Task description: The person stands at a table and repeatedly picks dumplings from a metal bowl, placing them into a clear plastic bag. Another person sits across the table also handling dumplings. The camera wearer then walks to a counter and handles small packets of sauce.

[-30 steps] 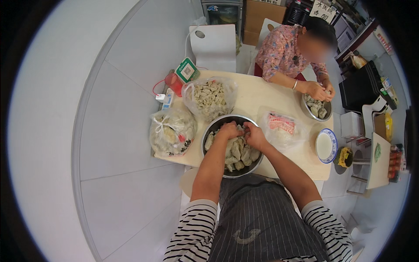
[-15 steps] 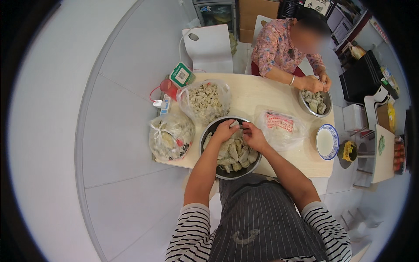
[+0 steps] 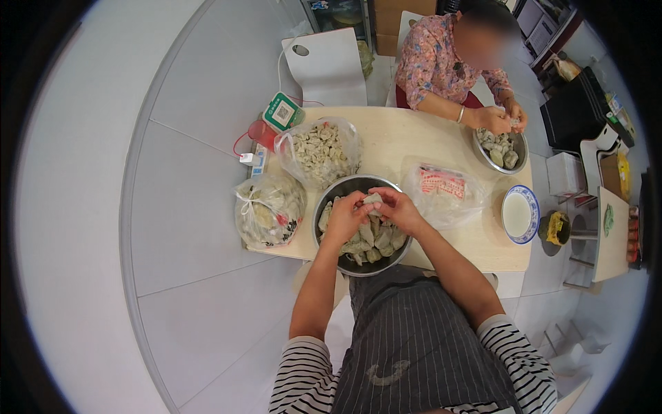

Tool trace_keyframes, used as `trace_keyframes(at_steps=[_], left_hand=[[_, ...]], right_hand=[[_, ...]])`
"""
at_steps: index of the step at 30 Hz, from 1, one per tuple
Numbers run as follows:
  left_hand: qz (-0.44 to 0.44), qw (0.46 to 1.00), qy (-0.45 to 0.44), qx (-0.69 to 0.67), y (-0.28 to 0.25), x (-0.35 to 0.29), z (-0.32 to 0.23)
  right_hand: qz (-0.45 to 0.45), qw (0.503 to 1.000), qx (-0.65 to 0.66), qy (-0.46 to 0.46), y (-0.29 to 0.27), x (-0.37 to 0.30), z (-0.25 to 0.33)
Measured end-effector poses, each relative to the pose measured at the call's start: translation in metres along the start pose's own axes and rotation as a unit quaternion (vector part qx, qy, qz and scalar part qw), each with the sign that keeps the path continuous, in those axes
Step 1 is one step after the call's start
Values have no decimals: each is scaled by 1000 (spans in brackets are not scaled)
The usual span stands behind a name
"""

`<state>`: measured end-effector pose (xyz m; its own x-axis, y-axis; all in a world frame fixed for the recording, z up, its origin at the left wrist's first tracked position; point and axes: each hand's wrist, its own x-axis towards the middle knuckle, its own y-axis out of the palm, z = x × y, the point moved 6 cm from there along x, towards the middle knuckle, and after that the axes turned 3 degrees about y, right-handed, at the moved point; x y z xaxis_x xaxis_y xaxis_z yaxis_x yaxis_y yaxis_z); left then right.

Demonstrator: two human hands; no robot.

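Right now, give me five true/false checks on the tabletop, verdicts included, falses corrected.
1. The left hand and right hand hold one pale piece. True.
2. The tied bag is right of the big steel bowl. False: the tied bag is left of it.
3. The blue-rimmed bowl stands on the table. True.
4. The open bag is empty. False: it holds pale lumps.
5. The co-worker's hands are at another bowl. True.

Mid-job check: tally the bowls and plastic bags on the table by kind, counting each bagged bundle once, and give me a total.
Metal bowls: 2 (large bowl, small bowl)
Blue-and-white bowl: 1
Plastic bags: 3 (open bag, tied bag, red-printed bag right of the large bowl)
Total: 6
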<state>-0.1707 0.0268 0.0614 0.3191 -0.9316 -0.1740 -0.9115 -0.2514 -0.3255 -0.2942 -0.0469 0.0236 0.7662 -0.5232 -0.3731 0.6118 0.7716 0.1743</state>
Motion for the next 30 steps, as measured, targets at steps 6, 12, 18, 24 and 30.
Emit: trace_keyframes(at_steps=[6, 12, 18, 24, 30], left_hand=[[-190, 978, 73, 48, 22, -16, 11], [-287, 957, 22, 24, 38, -25, 40], [-312, 880, -113, -340, 24, -22, 86], [-111, 992, -44, -27, -3, -33, 58], [-72, 980, 72, 170, 3, -36, 7]], right_hand=[[-58, 988, 144, 24, 3, 3, -20], [-207, 942, -225, -139, 1, -2, -18], [-146, 985, -3, -92, 4, -1, -28], [-39, 996, -49, -69, 7, 4, -17], [46, 984, -161, -62, 23, 3, 3]])
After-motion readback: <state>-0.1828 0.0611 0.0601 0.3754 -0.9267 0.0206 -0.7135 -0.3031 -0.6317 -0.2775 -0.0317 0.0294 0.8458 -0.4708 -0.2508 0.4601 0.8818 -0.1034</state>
